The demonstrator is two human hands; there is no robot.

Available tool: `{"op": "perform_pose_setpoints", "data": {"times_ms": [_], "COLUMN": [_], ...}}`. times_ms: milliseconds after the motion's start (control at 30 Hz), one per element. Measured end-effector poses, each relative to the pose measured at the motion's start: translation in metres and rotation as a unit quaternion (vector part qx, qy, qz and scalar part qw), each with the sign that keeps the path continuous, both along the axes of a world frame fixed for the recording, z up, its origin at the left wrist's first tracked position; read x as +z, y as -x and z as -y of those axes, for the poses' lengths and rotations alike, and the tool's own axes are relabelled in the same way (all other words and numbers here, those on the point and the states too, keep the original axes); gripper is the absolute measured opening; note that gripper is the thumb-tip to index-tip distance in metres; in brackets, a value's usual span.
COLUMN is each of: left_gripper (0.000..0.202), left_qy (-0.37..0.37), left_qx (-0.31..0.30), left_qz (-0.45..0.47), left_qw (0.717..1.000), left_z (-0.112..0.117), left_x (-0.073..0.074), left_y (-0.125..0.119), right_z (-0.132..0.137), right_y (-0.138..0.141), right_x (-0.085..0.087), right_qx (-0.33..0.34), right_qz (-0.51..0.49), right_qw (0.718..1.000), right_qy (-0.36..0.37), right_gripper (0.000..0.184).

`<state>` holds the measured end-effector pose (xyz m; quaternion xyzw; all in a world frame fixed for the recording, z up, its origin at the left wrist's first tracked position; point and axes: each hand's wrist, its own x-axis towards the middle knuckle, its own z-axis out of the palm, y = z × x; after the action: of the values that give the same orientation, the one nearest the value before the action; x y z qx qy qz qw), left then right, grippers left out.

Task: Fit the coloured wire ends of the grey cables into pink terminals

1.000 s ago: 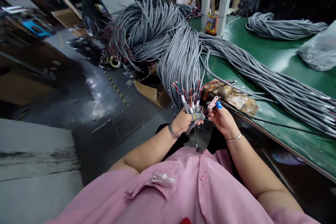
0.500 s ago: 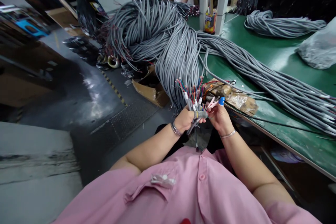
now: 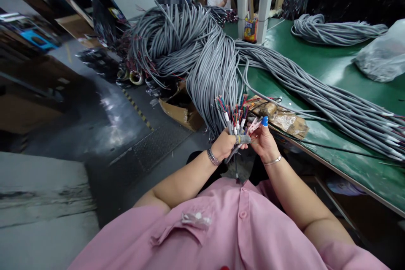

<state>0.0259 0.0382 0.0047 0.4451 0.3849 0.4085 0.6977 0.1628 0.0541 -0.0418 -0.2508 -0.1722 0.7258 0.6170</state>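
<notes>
My left hand (image 3: pixel 225 144) is closed around a bunch of grey cable ends (image 3: pixel 234 119), whose stripped coloured wires fan upward above the fist. A grey fabric cot covers one of its fingers. My right hand (image 3: pixel 263 140) sits right beside it, fingers pinched on a small pink tool (image 3: pixel 254 126) held against the wire ends. A blue cot covers one fingertip. Both hands hover over my lap, just off the edge of the green table (image 3: pixel 332 67).
A thick mass of grey cables (image 3: pixel 209 59) drapes from the table's left end toward the floor. Another coil (image 3: pixel 332 31) and a plastic bag (image 3: pixel 379 57) lie further right. A brown paper packet (image 3: pixel 284 118) rests by my hands. Open cardboard box (image 3: pixel 182 109) below; a person in white sits far back.
My right hand has moved in from slightly apart to press against the left hand's wire ends. Both hands shifted a little upward and right in view.
</notes>
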Motion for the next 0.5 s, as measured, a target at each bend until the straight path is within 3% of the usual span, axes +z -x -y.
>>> {"op": "perform_pose_setpoints", "data": {"times_ms": [267, 500], "left_gripper": [0.028, 0.031], "left_qy": [-0.01, 0.002], "left_qx": [-0.008, 0.007], "left_qz": [-0.005, 0.019], "left_qw": [1.0, 1.0], "left_z": [0.007, 0.011], "left_x": [-0.011, -0.001], "left_y": [0.014, 0.014], "right_z": [0.011, 0.016], "right_y": [-0.007, -0.006], "right_x": [0.003, 0.016], "right_qx": [0.029, 0.012], "right_qz": [-0.007, 0.062], "right_qw": [0.999, 0.998], "right_qy": [0.022, -0.018], "right_gripper": [0.042, 0.033]}}
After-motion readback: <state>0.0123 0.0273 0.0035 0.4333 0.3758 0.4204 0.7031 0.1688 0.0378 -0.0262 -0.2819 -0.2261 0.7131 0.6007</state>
